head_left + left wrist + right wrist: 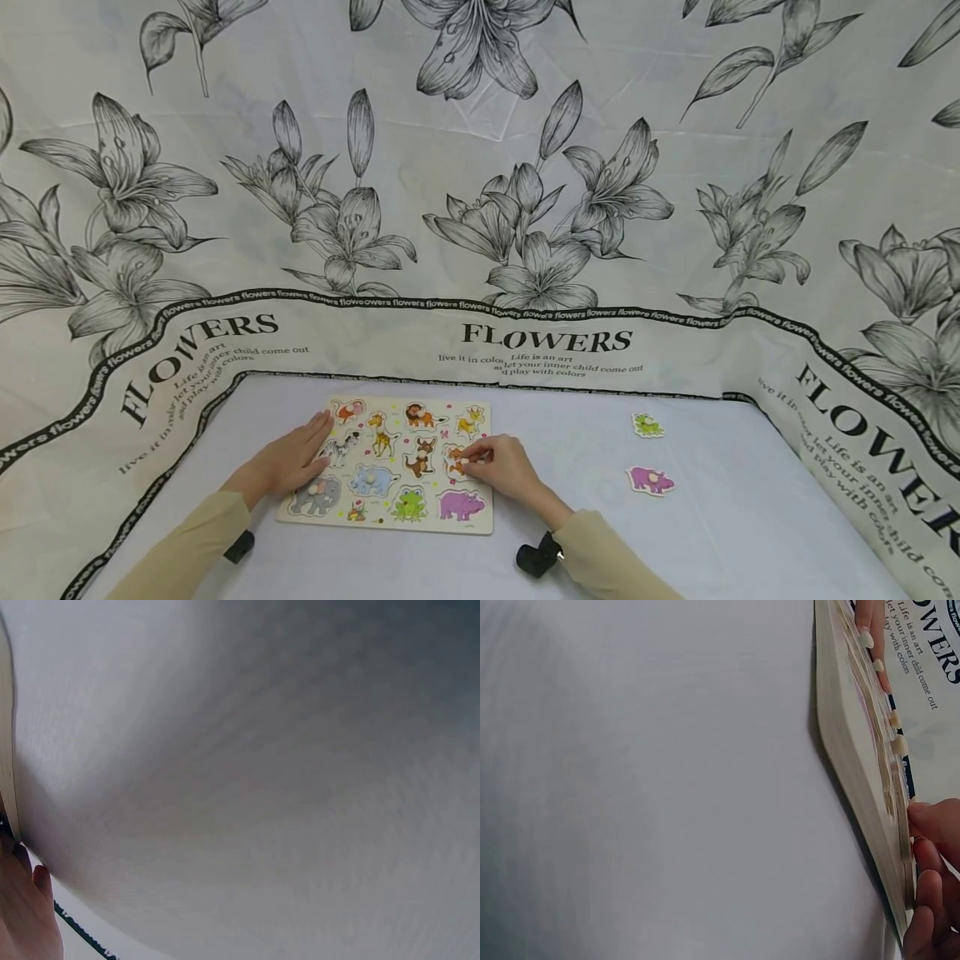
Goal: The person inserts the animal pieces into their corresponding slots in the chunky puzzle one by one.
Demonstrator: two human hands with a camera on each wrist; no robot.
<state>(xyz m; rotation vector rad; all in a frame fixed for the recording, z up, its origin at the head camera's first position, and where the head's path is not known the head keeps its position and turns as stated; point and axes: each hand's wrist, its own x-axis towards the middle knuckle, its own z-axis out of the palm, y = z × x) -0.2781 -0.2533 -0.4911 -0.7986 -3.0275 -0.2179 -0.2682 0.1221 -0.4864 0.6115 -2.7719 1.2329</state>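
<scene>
A wooden animal knob puzzle board lies on the white-covered table. My left hand rests along its left edge, fingers extended; the left wrist view catches only part of that hand beside the board's edge. At the board's right side, my right hand pinches a small orange animal puzzle piece, partly hidden by the fingers. In the right wrist view, thumb and fingertips meet at the piece, low over the board. Giraffe, lion and elephant figures show on the board.
To the right of the board lie a green frog piece and a purple hippo piece, apart from each other. A flower-printed cloth hangs behind the table. Dark wrist devices sit below both forearms.
</scene>
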